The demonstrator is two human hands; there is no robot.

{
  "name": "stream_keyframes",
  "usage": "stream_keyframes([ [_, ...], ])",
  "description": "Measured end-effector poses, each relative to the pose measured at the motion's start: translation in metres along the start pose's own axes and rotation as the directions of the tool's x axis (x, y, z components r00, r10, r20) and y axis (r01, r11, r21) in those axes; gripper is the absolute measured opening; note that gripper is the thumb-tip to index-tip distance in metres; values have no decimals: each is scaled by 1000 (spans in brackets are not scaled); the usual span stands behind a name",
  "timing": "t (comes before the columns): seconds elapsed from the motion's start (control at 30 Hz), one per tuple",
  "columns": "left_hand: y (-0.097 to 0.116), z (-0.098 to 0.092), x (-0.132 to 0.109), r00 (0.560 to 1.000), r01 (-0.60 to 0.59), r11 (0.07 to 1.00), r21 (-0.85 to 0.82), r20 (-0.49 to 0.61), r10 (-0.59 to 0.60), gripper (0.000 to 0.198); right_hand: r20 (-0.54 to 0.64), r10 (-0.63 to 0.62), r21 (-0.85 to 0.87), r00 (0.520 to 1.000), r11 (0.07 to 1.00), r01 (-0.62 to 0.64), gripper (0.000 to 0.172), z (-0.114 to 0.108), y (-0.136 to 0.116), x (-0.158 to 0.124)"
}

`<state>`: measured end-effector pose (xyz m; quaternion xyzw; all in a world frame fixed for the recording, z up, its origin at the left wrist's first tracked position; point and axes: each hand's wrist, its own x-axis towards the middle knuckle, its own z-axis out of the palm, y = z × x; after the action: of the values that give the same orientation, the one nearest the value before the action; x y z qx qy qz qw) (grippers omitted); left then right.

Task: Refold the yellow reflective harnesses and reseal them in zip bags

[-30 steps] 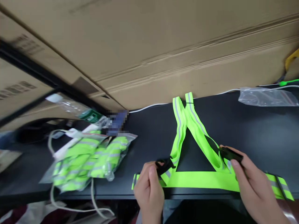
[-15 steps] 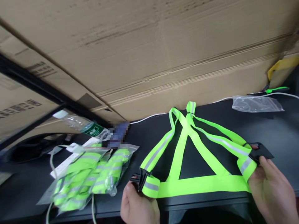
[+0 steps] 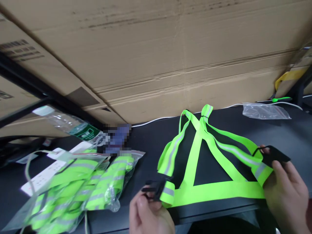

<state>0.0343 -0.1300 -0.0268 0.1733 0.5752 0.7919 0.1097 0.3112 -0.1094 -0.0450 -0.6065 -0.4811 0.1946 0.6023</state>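
Note:
A neon-green reflective safety harness (image 3: 219,194) with silver stripes lies spread on the dark tabletop. Its straps cross near the back, and a wide band runs along the front edge. My left hand (image 3: 151,213) is closed on a black plastic buckle (image 3: 154,189) at the harness's left front corner; the buckle is slightly blurred. At the right corner, my right hand (image 3: 285,187) grips a flat black piece (image 3: 276,156) joined to the straps. One fingertip shows behind that piece, and part of the green band is hidden by the palm.
Bagged green harnesses (image 3: 68,188) lie at left, over a white power strip (image 3: 46,177). A plastic bottle (image 3: 70,125) rests behind them beside a black metal bar (image 3: 56,100). Cardboard (image 3: 170,48) walls the back. A clear bag (image 3: 265,111) lies at back right.
The left buckle has shifted slightly right and its strap has slackened and folded over. The black piece at right has tilted a little. The camera view has also moved.

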Motion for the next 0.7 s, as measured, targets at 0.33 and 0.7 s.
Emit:
stream_keyframes([
  [0.33,17,7,-6,-44,-797,583,-158,978,204,26,822,-403,-124,403,564,816,41,15,-31,-7],
  [0.7,23,22,5,-90,-746,660,87,969,-229,43,890,-210,-142,404,715,684,53,9,-44,9],
])
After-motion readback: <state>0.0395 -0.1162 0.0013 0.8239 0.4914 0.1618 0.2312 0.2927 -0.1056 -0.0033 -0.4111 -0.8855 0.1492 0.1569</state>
